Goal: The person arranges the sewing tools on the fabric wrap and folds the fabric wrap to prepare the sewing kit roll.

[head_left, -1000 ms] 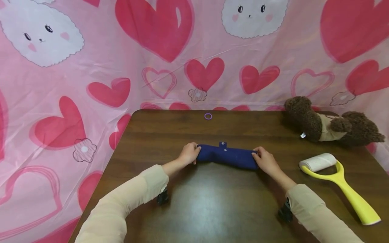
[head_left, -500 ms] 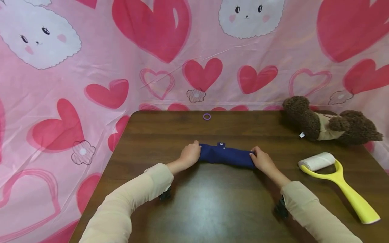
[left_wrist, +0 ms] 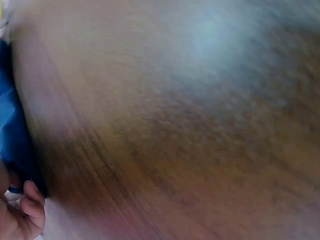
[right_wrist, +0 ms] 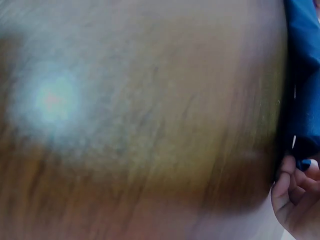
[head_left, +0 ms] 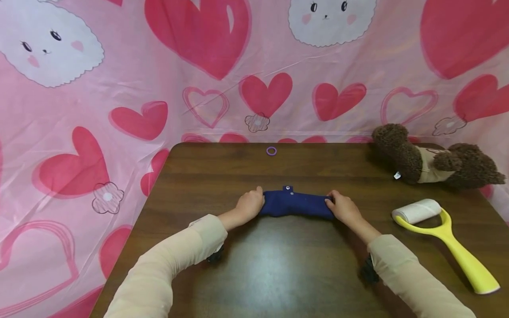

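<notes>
A long navy-blue fabric bundle [head_left: 296,205] lies crosswise in the middle of the table in the head view, with a short snap tab [head_left: 288,189] sticking out from its far edge. My left hand [head_left: 249,206] grips its left end, the fingers mostly hidden behind the hand. At the right end, my right hand [head_left: 345,208] pinches the fabric with the thumb on the near face. The left wrist view catches curled fingertips [left_wrist: 34,207] at the bundle's corner. In the right wrist view, fingers [right_wrist: 284,182] curl at the other corner, with a bit of blue between them.
On the brown wooden table [head_left: 254,274], a yellow-handled lint roller [head_left: 449,238] lies at the right. A brown teddy bear [head_left: 433,161] lies at the back right. Near the far edge is a small purple ring [head_left: 271,151]. A pink heart-patterned cloth [head_left: 222,106] hangs behind.
My left hand has shifted slightly right and turned, now covering more of the bundle's left end. The right hand has moved a little left. The bundle sags and bends more toward the left.
</notes>
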Demonstrator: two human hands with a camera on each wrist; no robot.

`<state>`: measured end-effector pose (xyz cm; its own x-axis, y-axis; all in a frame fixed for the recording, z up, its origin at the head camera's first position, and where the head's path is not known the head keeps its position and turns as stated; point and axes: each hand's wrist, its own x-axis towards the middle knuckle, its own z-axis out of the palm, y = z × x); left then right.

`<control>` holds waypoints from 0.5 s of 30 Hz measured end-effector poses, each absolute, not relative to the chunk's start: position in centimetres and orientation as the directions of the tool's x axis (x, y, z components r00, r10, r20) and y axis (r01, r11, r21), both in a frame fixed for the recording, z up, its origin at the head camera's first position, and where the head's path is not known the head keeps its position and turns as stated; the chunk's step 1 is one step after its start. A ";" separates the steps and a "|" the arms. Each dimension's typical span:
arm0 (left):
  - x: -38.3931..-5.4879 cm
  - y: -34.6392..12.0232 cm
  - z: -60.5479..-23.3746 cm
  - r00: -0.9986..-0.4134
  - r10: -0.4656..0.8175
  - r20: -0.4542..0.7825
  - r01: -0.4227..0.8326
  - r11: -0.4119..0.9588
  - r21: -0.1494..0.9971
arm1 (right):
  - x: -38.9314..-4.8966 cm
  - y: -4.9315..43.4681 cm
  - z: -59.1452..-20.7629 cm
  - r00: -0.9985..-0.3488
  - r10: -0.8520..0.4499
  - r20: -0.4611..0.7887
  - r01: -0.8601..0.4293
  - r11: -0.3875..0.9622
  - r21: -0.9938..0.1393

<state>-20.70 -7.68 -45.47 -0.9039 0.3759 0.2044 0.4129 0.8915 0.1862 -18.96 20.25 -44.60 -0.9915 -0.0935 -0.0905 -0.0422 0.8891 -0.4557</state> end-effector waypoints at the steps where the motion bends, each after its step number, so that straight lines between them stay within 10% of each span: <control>1: -20.8 -7.8 -45.4 -0.909 0.375 0.182 0.407 0.891 0.199 | -19.0 20.3 -44.5 -0.991 -0.099 -0.086 -0.050 0.888 -0.457; 15: -22.7 -8.1 -43.2 -0.835 0.549 -0.017 0.493 0.763 0.417 | -19.9 19.1 -44.2 -0.944 -0.324 0.071 -0.319 0.828 -0.462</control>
